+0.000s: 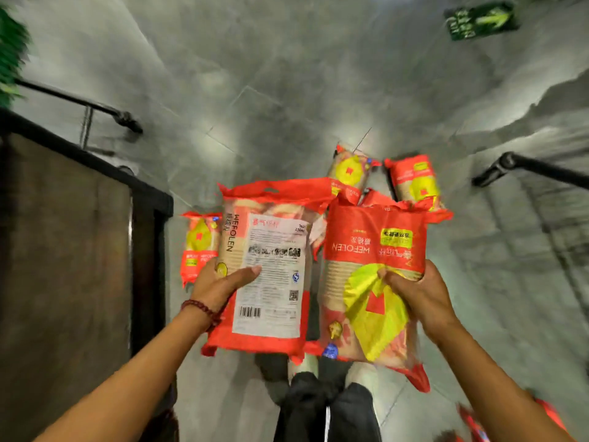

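Observation:
I hold two red and clear packs of paper cups above the grey tiled floor. My left hand (220, 283) grips the left pack (271, 260) by its side, thumb across the white back label with a barcode. My right hand (414, 288) grips the right pack (373, 282) at its edge, thumb pressed into the yellow badge on its front. Three more packs of the same kind lie on the floor beyond: one pack at the left (199, 247), one pack in the middle (349, 172), one pack at the right (414, 181).
A dark brown counter (63, 250) with a black edge fills the left side. Black metal legs (105, 108) stand at the left and a black leg (526, 167) at the right. A green floor sign (481, 20) lies far right. My shoes and dark trousers (325, 406) are below the packs.

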`<state>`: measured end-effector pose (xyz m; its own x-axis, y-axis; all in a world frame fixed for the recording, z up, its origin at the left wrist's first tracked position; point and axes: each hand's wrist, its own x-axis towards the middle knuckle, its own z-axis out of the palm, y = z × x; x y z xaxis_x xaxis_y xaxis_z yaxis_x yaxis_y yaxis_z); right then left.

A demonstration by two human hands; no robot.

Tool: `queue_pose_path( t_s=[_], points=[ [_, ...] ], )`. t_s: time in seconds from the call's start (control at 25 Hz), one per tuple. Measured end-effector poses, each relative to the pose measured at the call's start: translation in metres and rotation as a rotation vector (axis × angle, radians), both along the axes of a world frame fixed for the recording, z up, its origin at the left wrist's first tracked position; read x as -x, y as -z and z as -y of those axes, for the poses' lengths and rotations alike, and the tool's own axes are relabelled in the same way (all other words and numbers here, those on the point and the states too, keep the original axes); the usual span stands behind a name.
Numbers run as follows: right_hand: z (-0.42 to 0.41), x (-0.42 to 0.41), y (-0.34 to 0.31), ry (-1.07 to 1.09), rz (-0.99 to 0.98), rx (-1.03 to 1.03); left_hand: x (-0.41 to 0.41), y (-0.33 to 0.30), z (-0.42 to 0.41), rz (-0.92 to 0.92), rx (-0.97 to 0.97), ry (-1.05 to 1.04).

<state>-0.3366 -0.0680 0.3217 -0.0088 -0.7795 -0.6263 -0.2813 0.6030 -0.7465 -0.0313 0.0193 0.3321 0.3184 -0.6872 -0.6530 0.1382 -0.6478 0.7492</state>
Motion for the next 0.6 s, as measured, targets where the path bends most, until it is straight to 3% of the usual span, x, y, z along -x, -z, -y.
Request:
queue_pose_path(
  t_s=[0.24,0.44,0.6],
  points=[
    [0.034,0.052,-0.227,0.104,0.056,0.228,0.042,-0.217,0.087,0.059,0.206,0.247],
    [0.041,0.129,-0.341,0.290,0.054,0.393,0.122,-0.339,0.157,0.065,0.324,0.425],
    [0.041,0.209,-0.399,0.476,0.050,0.475,0.208,-0.391,0.209,-0.007,0.391,0.567]
  ],
)
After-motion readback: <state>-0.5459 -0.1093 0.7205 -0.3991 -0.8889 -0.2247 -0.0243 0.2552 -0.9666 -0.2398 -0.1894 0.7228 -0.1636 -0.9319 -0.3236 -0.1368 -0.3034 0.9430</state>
